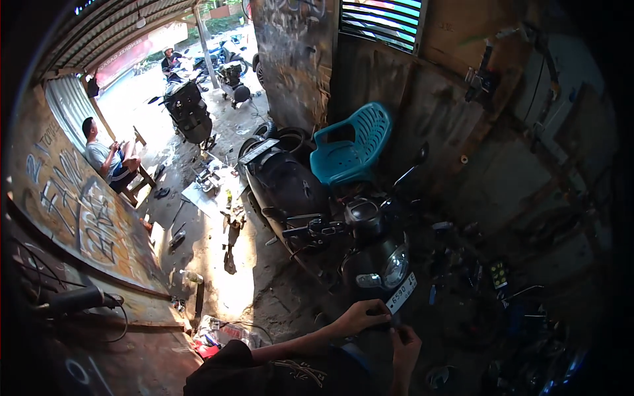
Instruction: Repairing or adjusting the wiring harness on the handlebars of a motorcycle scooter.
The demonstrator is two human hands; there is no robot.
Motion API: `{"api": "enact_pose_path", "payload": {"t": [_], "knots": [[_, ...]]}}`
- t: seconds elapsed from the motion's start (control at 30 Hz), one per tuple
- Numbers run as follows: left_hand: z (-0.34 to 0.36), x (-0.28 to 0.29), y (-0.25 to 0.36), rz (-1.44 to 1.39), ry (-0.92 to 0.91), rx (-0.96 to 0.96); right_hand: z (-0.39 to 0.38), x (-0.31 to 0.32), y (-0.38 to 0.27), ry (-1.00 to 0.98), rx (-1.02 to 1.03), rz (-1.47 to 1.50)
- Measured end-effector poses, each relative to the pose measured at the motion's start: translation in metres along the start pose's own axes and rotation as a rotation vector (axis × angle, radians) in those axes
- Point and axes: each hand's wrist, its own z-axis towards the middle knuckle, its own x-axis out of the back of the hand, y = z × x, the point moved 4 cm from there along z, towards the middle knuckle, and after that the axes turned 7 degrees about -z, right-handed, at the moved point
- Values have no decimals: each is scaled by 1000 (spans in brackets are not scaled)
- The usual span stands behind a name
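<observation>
My left hand [360,318] reaches across from the lower edge, its fingers bent in a pinch. Close beside it, my right hand [405,344] is raised with fingers and thumb drawn together. The fingertips of both hands nearly meet; a small dark thing may be between them, but it is too dim to make out. Just beyond the hands is the front of a dark scooter [363,224], with its headlight [396,267] and a white number plate [401,294]. My hands appear in front of the plate's lower end.
A teal plastic chair [350,148] stands behind the scooter. Parts and tools lie on a light sheet [210,188] on the floor. Stripped motorbikes [188,112] stand by the entrance; a person sits on a bench at left. Dark clutter with a yellow-dotted tray [498,274] fills the right.
</observation>
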Motion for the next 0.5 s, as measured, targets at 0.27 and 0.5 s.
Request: {"api": "enact_pose_path", "payload": {"t": [0.27, 0.5], "knots": [[-66, -7, -5, 260, 98, -8, -55, -20, 14, -30, -41, 24], [-111, -4, 0, 316, 246, 113, -94, -51, 27, 139, -13, -9]]}}
